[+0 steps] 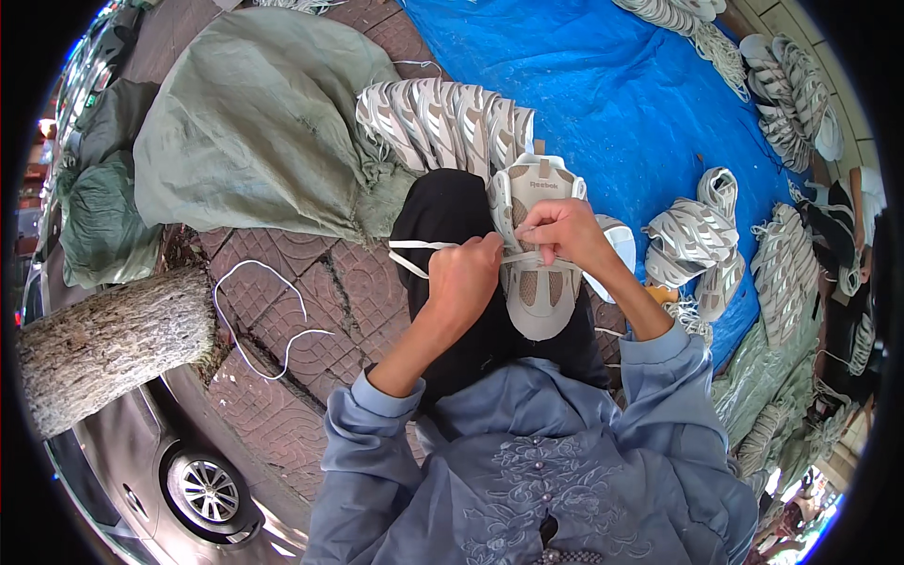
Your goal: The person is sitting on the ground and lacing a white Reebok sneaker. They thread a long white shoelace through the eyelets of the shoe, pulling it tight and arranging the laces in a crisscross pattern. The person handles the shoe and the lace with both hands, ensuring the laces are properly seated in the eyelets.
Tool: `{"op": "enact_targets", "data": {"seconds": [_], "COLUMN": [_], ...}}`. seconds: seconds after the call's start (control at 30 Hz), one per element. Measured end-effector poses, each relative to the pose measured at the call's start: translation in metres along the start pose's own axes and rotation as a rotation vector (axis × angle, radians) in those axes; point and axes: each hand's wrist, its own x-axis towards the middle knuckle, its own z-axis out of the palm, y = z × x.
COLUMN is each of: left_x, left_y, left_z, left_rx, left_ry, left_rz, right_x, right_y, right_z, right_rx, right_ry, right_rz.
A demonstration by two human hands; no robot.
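Note:
A beige and white sneaker (539, 282) lies on my lap, toe toward me, tongue pointing away. My left hand (464, 275) pinches a flat white lace (414, 247) whose loose ends stick out to the left. My right hand (563, 232) is closed on the same lace over the shoe's eyelets, fingers pressed to the upper. Both hands meet above the middle of the shoe. My knees are covered by black trousers (443, 212), and blue sleeves cover my forearms.
A row of matching sneakers (443, 118) leans against a grey-green sack (254, 122). More sneakers (697, 235) lie on a blue tarp (612, 94) at right. A loose white lace (254, 320) lies on brick paving. A tree trunk (113, 339) and a parked car (188, 480) are at left.

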Motion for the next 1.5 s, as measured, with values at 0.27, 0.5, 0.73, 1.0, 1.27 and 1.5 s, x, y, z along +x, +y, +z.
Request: {"op": "enact_targets", "data": {"seconds": [0.27, 0.5, 0.73, 1.0, 1.27, 1.5], "left_x": [-0.006, -0.008, -0.011, -0.022, -0.014, -0.017], "left_y": [0.003, 0.008, 0.014, 0.014, 0.02, 0.015], "left_z": [0.009, 0.014, 0.008, 0.011, 0.018, 0.015], "left_rx": [0.036, -0.314, -0.624, -0.315, -0.524, -0.482], "left_ry": [0.087, 0.131, 0.028, 0.15, 0.163, 0.146], "left_rz": [0.027, -0.017, -0.341, -0.152, -0.294, -0.292], "right_x": [-0.004, -0.01, -0.01, -0.008, -0.007, -0.006], "right_y": [0.004, 0.0, 0.006, 0.011, 0.016, 0.017], "right_z": [0.004, -0.003, 0.002, 0.004, 0.005, 0.005], "right_rx": [0.046, 0.176, 0.209, 0.2, 0.195, 0.169], "right_ry": [0.026, -0.024, -0.034, -0.048, -0.016, -0.013], "right_rz": [-0.049, 0.031, -0.049, -0.076, -0.092, -0.107]}}
